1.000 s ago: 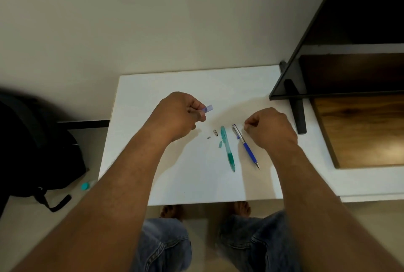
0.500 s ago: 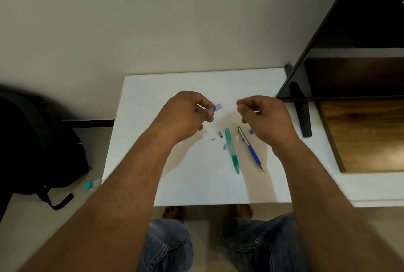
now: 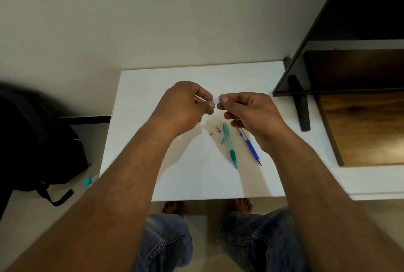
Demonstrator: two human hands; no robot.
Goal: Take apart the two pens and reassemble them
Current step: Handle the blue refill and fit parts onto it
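Note:
Above the white table (image 3: pixel 153 88), my left hand (image 3: pixel 185 105) and my right hand (image 3: pixel 249 112) pinch the two ends of a small clear blue pen piece (image 3: pixel 216 101). My fingers hide most of it. Below them a green pen (image 3: pixel 230 146) lies on the table, tip toward me. A blue pen (image 3: pixel 250 147) lies to its right, its top end under my right hand. Left of the green pen lie a small metal sleeve (image 3: pixel 217 129), a tiny grey bit (image 3: pixel 211 134) and a small green piece (image 3: pixel 223 141).
A black monitor (image 3: pixel 349 53) on a stand (image 3: pixel 302 107) stands at the right, over a wooden board (image 3: pixel 367 129). A black backpack (image 3: pixel 37 140) and a bottle with a teal cap (image 3: pixel 88 181) lie on the floor at the left. My knees are below the table's front edge.
My right hand rose from beside the blue pen and moved left to meet my left hand at the blue piece. My left hand stayed raised, holding that piece.

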